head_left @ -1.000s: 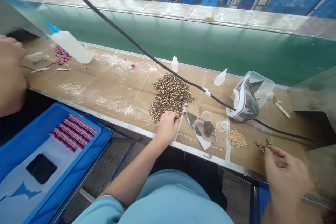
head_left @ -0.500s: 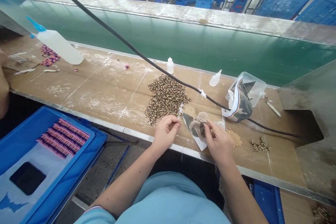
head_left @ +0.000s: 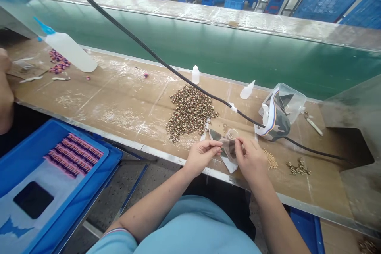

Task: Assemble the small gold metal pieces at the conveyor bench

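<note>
My left hand [head_left: 203,156] is closed in a pinch over the near edge of the bench; whatever sits between its fingertips is too small to make out. Close beside it on the right, my right hand [head_left: 251,159] also pinches something I cannot make out. Beneath and between the hands lies a camouflage-patterned cloth piece [head_left: 227,151], with a pale coil of cord or wire [head_left: 231,134] at its far side. A large heap of small brown, gold-ringed pieces [head_left: 192,111] spreads just beyond my left hand. Small beige beads [head_left: 270,159] lie right of my right hand.
A black cable [head_left: 154,56] crosses above the bench. Two small white bottles [head_left: 195,75] and a clear plastic box [head_left: 291,101] stand along the back. A larger bottle [head_left: 71,52] leans at left, near another person's arm [head_left: 5,91]. A blue tray [head_left: 104,158] sits at lower left.
My left hand has moved right, away from the heap and closer to my right hand. My right hand stays over the cloth piece, still pinching. The view has shifted slightly.
</note>
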A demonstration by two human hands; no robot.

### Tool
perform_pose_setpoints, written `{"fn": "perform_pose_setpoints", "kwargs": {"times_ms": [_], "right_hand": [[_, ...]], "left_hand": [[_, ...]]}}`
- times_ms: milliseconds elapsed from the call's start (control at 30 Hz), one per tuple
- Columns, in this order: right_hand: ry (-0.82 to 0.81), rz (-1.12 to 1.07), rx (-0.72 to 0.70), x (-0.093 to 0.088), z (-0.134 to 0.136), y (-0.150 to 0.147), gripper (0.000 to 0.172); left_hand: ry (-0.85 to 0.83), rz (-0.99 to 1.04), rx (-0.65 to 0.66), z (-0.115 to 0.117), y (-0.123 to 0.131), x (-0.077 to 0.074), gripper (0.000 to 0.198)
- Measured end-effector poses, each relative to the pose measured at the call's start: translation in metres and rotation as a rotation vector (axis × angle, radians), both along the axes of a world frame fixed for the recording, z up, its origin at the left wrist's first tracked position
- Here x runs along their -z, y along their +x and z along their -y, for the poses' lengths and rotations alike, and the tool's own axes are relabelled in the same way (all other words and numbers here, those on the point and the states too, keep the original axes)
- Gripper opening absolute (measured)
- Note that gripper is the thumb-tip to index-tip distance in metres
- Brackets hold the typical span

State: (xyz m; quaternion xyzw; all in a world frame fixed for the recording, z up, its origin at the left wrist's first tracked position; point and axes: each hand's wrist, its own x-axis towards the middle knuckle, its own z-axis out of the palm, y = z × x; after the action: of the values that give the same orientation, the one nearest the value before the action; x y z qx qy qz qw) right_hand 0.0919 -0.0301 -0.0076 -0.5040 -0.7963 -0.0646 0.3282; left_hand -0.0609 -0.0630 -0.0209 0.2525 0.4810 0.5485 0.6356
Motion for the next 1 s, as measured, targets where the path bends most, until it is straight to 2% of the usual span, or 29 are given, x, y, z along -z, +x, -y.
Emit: {"fn": "perform_pose_setpoints", "kwargs": {"times_ms": [133,267,367,433,567,1000], "right_hand": [[-0.07,-0.096,0.025,0.001,0.004,0.002,0.03],[-0.228,-0.375,0.127,0.003,0.017,0.007,0.028],[-0.392,-0.613,0.039,0.011,0.029,0.008,0.024],[-0.465,-0.686,-0.042,0.017,0.034,0.006,0.021],[-0.486,-0.675,-0.056,0.024,0.037,0.001,0.018],[-0.466,-0.59,-0.012,0.023,0.035,0.001,0.019]], "left_hand": [[0.049,-0.01,-0.022,0.002,0.0,0.003,0.02],[0.071,-0.031,-0.029,0.003,0.001,0.006,0.021],[0.073,-0.034,-0.03,0.003,0.001,0.005,0.021],[0.075,-0.033,-0.029,0.002,0.001,0.005,0.022],[0.082,-0.036,-0.028,0.003,0.001,0.004,0.02],[0.091,-0.057,-0.003,0.003,0.001,0.005,0.019]]}}
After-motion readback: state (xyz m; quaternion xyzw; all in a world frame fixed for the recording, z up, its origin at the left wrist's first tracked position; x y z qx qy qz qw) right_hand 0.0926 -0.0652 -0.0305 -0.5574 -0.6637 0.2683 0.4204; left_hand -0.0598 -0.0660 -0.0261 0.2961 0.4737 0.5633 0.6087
